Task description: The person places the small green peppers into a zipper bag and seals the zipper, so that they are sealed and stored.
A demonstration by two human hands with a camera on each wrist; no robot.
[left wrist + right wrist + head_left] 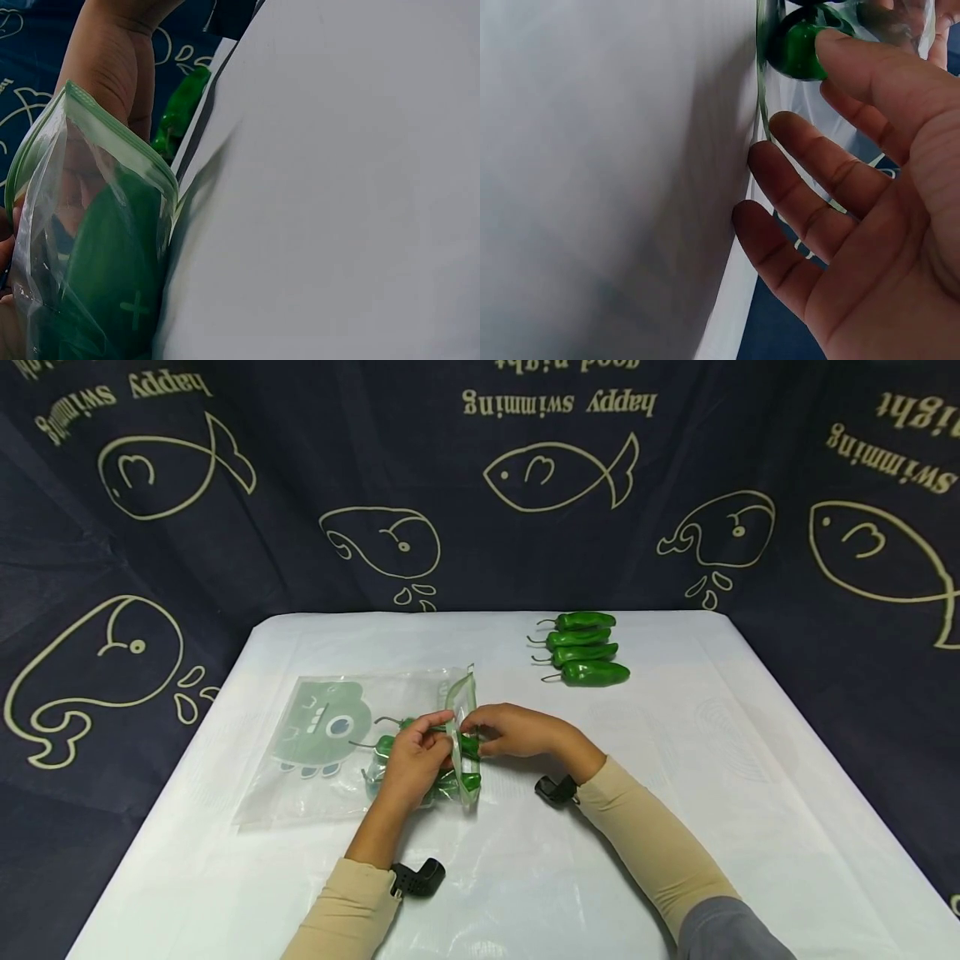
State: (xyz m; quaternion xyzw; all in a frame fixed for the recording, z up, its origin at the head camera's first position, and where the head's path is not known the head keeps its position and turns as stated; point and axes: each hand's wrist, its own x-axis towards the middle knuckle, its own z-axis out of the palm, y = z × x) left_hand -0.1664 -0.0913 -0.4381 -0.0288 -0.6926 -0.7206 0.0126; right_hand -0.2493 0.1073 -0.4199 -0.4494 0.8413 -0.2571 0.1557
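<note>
A clear zip bag (330, 710) with a green cartoon print lies on the table, its mouth toward the right. Several green peppers (384, 747) are inside it, stems to the left. My left hand (416, 760) pinches the upper layer of the bag at its mouth, and the green zip edge (124, 139) stands apart in the left wrist view. At the opening is my right hand (517, 729), its thumb against the rounded end of a green pepper (795, 52). The other fingers of that hand are spread and loosely bent near the bag's edge.
Several more green peppers (592, 673) lie in a row at the back of the white table (675, 710), stems to the left. A dark curtain (465, 560) with fish and whale outlines hangs behind. Black wrist cameras (420, 878) sit on both wrists.
</note>
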